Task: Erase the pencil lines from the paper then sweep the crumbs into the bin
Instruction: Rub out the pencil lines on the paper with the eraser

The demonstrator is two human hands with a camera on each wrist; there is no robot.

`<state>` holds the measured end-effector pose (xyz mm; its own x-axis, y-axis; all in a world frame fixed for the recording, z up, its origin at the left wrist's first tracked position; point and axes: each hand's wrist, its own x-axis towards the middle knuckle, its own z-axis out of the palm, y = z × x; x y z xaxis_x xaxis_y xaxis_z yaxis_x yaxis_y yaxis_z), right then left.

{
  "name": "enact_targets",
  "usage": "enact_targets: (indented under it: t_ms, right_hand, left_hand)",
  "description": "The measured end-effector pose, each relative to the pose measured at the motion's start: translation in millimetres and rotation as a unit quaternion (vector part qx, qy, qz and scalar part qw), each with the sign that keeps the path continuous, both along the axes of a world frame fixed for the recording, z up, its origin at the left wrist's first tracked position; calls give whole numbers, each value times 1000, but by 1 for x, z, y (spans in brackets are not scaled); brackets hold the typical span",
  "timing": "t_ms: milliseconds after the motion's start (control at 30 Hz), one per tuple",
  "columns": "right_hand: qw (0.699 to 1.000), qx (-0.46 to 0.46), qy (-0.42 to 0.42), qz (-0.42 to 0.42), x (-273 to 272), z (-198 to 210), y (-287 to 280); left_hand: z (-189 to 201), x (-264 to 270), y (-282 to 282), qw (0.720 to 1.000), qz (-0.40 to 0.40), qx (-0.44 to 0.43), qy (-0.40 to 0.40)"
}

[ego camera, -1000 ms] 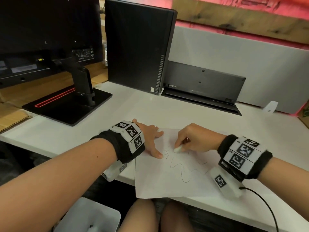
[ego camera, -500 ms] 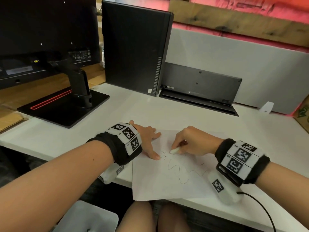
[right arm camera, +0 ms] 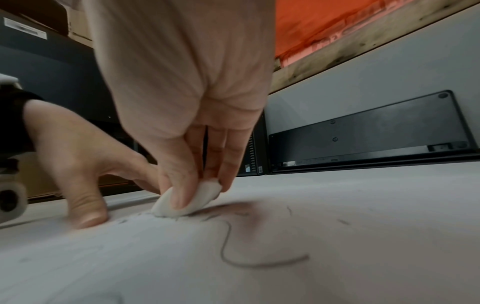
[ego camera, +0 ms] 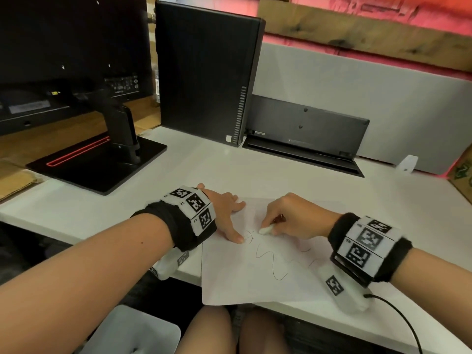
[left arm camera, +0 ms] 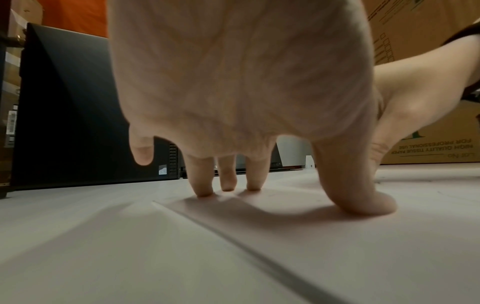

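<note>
A white sheet of paper [ego camera: 242, 282] lies at the desk's near edge and overhangs it a little. Wavy pencil lines [ego camera: 273, 264] run across its middle, and they show in the right wrist view as a dark curve [right arm camera: 233, 261]. My right hand [ego camera: 288, 215] pinches a small white eraser [ego camera: 266, 230] [right arm camera: 187, 200] between thumb and fingers, its edge down on the paper at the upper end of the lines. My left hand [ego camera: 227, 213] lies spread on the paper's left part, thumb [left arm camera: 363, 197] and fingertips [left arm camera: 205, 191] pressing it flat, thumb just left of the eraser.
A white bin [ego camera: 132, 330] stands on the floor below the desk edge, left of my knees. A black computer tower [ego camera: 204, 72], a leaning black keyboard [ego camera: 306, 134] and a monitor stand [ego camera: 102, 164] sit at the back. A cardboard box [ego camera: 463, 172] is at the far right.
The eraser and right hand have shifted slightly over the top of the pencil lines. The left hand stays pressed on the paper.
</note>
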<state>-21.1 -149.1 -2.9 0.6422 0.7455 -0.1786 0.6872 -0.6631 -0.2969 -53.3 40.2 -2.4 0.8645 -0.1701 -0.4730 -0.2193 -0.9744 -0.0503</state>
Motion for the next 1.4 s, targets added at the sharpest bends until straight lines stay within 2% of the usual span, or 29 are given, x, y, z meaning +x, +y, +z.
enact_targets:
  t_ms: [233,467,533,633,733,833,1000,1100,1200,1400]
  right_hand:
    - [999,-16,-45,6,22,6,34]
    - [999,-21,-9,37,3,3,5]
    - [999,-21,-3,33,2,7,7]
    - [999,-4,-42,16,13,14,23]
    - [998,-27,-51,12,24,11,34]
    - [998,-43,-37,13,20,7,26]
    - [1000,-16,8,13,5,4,0]
    - [1000,12,-11,-1,13,9,13]
    - [999,-3,-37,4,20,8,28]
    - [1000,-7,-11,1,5,0,5]
  left_hand:
    - [3,-4,-3,1000,-3,17,4]
    - [3,-2,-2,1000,3,15,9]
    - [4,-3,-3,1000,3,14,8]
    - [5,-4,-4,1000,1,16,5]
    - [3,-4,-4,1000,1,19,2]
    - [3,-5,-3,1000,6,19,4]
    - [2,-3,-2,1000,-1,15,-2]
    - [2,-4,-2,1000,-4,17,1]
    - [3,-4,-3,1000,-3,19,2]
    - [1,-3,-1,1000,0,15,-1]
